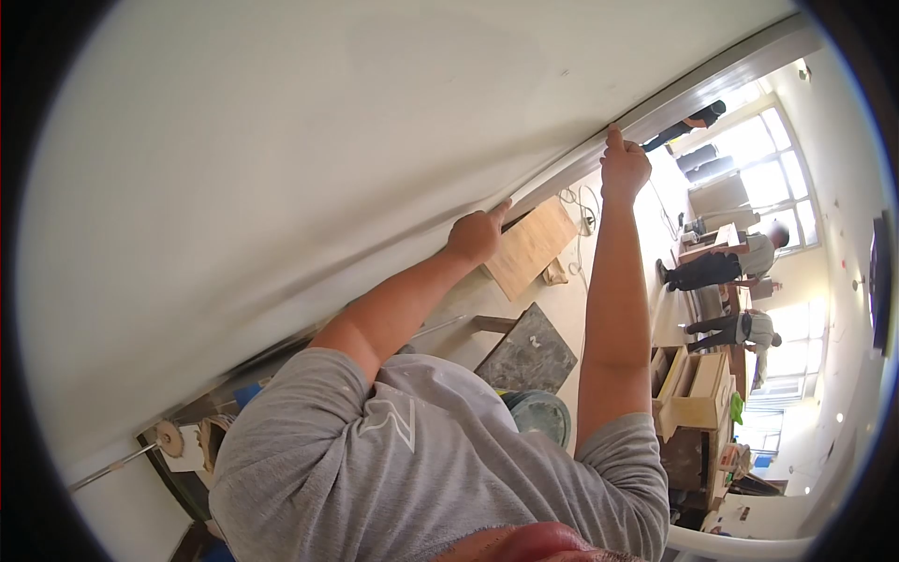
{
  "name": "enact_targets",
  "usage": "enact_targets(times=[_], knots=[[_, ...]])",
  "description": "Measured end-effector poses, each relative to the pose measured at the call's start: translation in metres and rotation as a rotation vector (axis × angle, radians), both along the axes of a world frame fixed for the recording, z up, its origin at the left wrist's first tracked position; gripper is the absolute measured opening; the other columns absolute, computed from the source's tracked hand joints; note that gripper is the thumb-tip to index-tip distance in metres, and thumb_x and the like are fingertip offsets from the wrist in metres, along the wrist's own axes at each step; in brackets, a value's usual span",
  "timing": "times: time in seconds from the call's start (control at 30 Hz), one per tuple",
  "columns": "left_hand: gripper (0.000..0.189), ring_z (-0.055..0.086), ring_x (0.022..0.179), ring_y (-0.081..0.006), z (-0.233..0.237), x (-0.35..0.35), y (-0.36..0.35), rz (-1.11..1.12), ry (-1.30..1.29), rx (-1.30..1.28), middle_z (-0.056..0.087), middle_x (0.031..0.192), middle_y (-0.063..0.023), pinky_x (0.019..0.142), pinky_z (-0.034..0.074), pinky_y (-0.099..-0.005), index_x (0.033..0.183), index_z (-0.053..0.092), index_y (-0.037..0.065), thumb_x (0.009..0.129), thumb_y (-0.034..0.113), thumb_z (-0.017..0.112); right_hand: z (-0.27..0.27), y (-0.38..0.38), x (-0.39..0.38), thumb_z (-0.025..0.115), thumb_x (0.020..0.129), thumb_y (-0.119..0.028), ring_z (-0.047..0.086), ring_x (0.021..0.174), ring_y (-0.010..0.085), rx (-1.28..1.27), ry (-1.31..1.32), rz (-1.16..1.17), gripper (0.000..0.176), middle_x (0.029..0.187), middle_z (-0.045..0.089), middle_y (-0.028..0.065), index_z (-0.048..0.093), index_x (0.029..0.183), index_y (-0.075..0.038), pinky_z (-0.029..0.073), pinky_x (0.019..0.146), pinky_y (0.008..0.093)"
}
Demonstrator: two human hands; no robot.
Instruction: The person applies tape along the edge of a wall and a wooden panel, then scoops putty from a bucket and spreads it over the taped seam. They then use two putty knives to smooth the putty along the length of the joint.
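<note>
A long, pale grey strip [735, 70] runs diagonally along the edge of a broad white wall surface [309, 122]. My left hand [476, 234] is closed at the lower part of the strip, one digit stretched along its edge. Farther up the same strip, my right hand [626, 169] has curled fingers and one digit pressed against it. Both arms are stretched out from a grey T-shirt [440, 468]. The undersides of the fingers are partly hidden, so the exact grip does not show fully.
Beneath my arms are a wooden board [532, 245], a dark square-topped stool [529, 348] and a round lidded bucket [541, 417]. Wooden drawers [693, 389] stand at the right. Several people work near the windows, including a person [721, 267] in dark trousers. Cables lie on the floor.
</note>
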State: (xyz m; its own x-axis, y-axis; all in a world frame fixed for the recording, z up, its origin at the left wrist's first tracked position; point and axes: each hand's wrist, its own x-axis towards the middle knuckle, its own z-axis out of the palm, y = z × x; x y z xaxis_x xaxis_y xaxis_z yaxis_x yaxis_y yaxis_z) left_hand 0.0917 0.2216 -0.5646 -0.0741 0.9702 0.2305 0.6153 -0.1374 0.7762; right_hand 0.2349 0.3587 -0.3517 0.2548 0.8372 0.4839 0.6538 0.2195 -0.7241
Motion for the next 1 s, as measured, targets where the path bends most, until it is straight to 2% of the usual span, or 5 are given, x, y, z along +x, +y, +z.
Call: enact_targets(times=[0.17, 0.4, 0.63, 0.83, 1.0], knots=[[0.046, 0.064, 0.067, -0.0368, 0.014, -0.015, -0.032, -0.012, 0.027, 0.017, 0.064, 0.074, -0.0191, 0.063, 0.052, -0.0484, 0.144, 0.053, 0.017, 0.097, 0.016, 0.053, 0.014, -0.019, -0.007, 0.079, 0.085, -0.034, 0.06, 0.059, 0.0141, 0.072, 0.0, 0.031, 0.043, 0.073, 0.065, 0.0099, 0.069, 0.085, 0.008, 0.057, 0.06, 0.0272], [0.047, 0.064, 0.064, -0.033, 0.016, -0.036, -0.069, 0.024, 0.054, 0.147, 0.064, 0.073, -0.0153, 0.059, 0.052, -0.0449, 0.141, 0.056, 0.018, 0.094, 0.011, 0.057, 0.037, -0.027, -0.012, 0.081, 0.084, -0.031, 0.061, 0.065, 0.0137, 0.079, 0.088, 0.114, 0.042, 0.075, 0.065, 0.0094, 0.069, 0.088, 0.009, 0.058, 0.061, 0.026], [0.045, 0.064, 0.067, -0.0352, 0.007, -0.025, -0.036, 0.009, 0.018, 0.084, 0.064, 0.075, -0.0179, 0.063, 0.052, -0.0476, 0.143, 0.054, 0.017, 0.098, 0.014, 0.052, 0.043, -0.02, -0.014, 0.082, 0.08, -0.033, 0.061, 0.056, 0.0163, 0.133, 0.122, 0.075, 0.042, 0.068, 0.065, 0.0105, 0.07, 0.082, 0.007, 0.05, 0.057, 0.0294], [0.048, 0.065, 0.069, -0.0371, 0.009, -0.011, -0.013, -0.025, 0.035, 0.003, 0.065, 0.076, -0.0209, 0.066, 0.053, -0.0485, 0.147, 0.049, 0.016, 0.099, 0.014, 0.046, 0.037, -0.014, -0.009, 0.082, 0.081, -0.034, 0.061, 0.061, 0.0141, 0.123, 0.123, 0.073, 0.046, 0.071, 0.063, 0.0097, 0.068, 0.085, 0.01, 0.058, 0.061, 0.0273], [0.054, 0.065, 0.07, -0.0365, 0.001, -0.001, 0.006, -0.016, 0.066, 0.023, 0.065, 0.076, -0.0215, 0.067, 0.054, -0.0481, 0.149, 0.048, 0.016, 0.095, 0.009, 0.046, 0.022, -0.008, -0.003, 0.081, 0.081, -0.037, 0.061, 0.06, 0.0159, 0.14, 0.051, 0.011, 0.041, 0.065, 0.066, 0.0073, 0.072, 0.08, 0.003, 0.05, 0.062, 0.03]])
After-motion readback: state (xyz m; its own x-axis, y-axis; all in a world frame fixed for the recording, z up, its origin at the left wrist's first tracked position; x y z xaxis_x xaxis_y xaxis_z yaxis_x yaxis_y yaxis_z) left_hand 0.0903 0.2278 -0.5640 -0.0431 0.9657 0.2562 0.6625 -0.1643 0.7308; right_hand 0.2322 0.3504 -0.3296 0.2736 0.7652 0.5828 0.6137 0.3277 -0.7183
